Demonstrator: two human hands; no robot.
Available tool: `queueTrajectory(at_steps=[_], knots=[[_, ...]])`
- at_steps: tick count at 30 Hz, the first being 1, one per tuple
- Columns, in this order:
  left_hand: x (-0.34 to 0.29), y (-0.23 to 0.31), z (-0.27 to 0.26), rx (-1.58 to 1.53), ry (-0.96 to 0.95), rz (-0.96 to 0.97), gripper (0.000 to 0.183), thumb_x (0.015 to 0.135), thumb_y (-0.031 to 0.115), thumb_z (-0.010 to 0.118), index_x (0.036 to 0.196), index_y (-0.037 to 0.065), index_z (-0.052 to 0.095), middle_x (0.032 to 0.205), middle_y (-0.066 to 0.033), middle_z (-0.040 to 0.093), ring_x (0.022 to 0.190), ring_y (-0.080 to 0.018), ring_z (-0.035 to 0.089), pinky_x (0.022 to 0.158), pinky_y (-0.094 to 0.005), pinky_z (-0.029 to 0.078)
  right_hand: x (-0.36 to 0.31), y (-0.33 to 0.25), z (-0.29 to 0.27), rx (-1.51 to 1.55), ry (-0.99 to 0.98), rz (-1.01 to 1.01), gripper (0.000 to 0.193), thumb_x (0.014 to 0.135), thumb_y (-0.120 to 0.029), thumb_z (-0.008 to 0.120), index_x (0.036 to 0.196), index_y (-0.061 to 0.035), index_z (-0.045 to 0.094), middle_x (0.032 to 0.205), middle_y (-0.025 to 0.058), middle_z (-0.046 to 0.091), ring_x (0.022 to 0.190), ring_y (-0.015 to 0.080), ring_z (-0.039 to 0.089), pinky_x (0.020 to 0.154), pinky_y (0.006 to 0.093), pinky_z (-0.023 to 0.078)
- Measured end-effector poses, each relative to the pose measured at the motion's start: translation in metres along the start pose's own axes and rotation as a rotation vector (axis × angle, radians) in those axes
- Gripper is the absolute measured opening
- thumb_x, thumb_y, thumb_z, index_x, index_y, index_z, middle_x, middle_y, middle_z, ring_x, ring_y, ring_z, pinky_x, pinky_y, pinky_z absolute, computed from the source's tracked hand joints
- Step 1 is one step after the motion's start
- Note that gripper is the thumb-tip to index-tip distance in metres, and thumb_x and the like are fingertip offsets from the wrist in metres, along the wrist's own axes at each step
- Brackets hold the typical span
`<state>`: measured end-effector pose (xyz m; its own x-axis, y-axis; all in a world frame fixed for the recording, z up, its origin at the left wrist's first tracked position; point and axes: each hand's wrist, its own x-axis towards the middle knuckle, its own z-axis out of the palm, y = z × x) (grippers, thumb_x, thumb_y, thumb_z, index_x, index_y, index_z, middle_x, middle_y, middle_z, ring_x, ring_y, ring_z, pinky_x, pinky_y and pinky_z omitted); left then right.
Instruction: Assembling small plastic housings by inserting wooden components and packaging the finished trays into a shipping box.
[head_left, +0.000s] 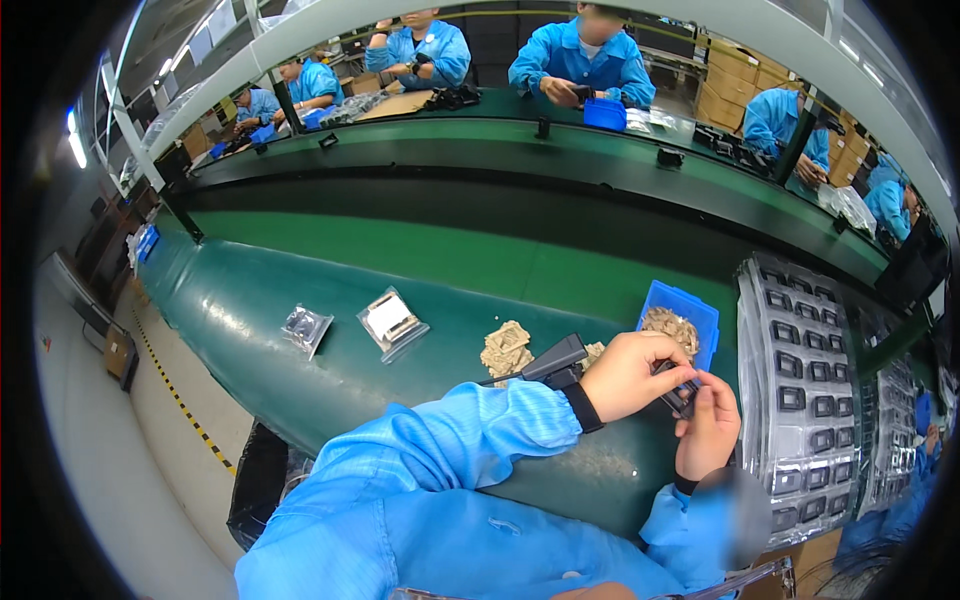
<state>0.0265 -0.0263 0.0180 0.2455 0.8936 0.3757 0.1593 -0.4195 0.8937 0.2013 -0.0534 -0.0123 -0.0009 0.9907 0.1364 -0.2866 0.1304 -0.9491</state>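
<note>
Blue sleeves (450, 440) cross the surface's (600, 478) near edge; left hand (626, 376) and right hand (710, 430) pinch a black part (682, 402) between fingers; a loose grip could drop it.

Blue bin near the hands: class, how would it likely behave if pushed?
The blue bin looks shallow and broad, so it would probably slide rather than tip. Its straight walls suggest stiffness. Beige pieces heaped inside might shift.

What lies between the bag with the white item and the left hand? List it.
The head view shows a crumpled beige pile, a black elongated device and a smaller beige piece between the bag and the left hand.
</note>
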Motion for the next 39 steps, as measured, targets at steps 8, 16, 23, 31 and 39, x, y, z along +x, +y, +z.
queueTrajectory(at_steps=[8, 16, 23, 31, 39], knots=[[0.003, -0.014, 0.008, -0.443, -0.082, -0.080, 0.022, 0.094, -0.005, 0.057, 0.116, -0.002, 0.062, 0.111, -0.0121, 0.068, 0.105, -0.0181, 0.066, 0.092, -0.0299, 0.053, 0.005, 0.002, -0.011, -0.057, 0.048, -0.039, 0.015, 0.096, -0.004, 0.059, 0.111, 0.0014, 0.061, 0.098, 0.0120, 0.071, 0.070, 0.0090, 0.063, 0.057, 0.0191, 0.049], [0.002, 0.008, -0.003, 0.499, 0.269, 0.355, 0.018, 0.073, 0.007, 0.079, 0.085, 0.007, 0.065, 0.092, -0.0069, 0.060, 0.083, -0.0300, 0.058, 0.072, -0.0397, 0.048, 0.001, 0.001, -0.004, -0.066, -0.027, -0.098, 0.022, 0.093, 0.004, 0.061, 0.116, 0.0025, 0.060, 0.104, 0.0135, 0.069, 0.085, 0.0144, 0.068, 0.069, 0.0241, 0.056], [0.001, 0.005, -0.002, 0.528, 0.170, 0.529, 0.022, 0.069, 0.008, 0.079, 0.088, 0.009, 0.068, 0.094, -0.0048, 0.060, 0.084, -0.0268, 0.059, 0.072, -0.0388, 0.048, -0.001, 0.000, -0.003, -0.063, -0.168, -0.181, 0.040, 0.090, 0.013, 0.059, 0.129, 0.0057, 0.055, 0.121, 0.0156, 0.060, 0.103, 0.0182, 0.064, 0.090, 0.0298, 0.055], [-0.006, 0.018, 0.001, 0.577, 0.134, 0.492, 0.016, 0.073, 0.008, 0.074, 0.085, 0.004, 0.065, 0.096, -0.0084, 0.061, 0.090, -0.0298, 0.060, 0.078, -0.0405, 0.050, 0.000, -0.006, -0.001, -0.467, -0.155, -0.422, 0.041, 0.083, 0.015, 0.063, 0.121, 0.0022, 0.066, 0.118, 0.0169, 0.062, 0.098, 0.0197, 0.067, 0.082, 0.0278, 0.058], [-0.010, 0.020, 0.005, 0.492, 0.164, 0.465, 0.011, 0.073, 0.006, 0.072, 0.078, 0.001, 0.063, 0.094, -0.0090, 0.061, 0.089, -0.0299, 0.060, 0.075, -0.0383, 0.051, -0.007, -0.011, 0.005, -0.718, -0.110, -0.631, 0.037, 0.078, 0.015, 0.062, 0.112, 0.0034, 0.068, 0.108, 0.0192, 0.067, 0.095, 0.0259, 0.069, 0.077, 0.0299, 0.058]])
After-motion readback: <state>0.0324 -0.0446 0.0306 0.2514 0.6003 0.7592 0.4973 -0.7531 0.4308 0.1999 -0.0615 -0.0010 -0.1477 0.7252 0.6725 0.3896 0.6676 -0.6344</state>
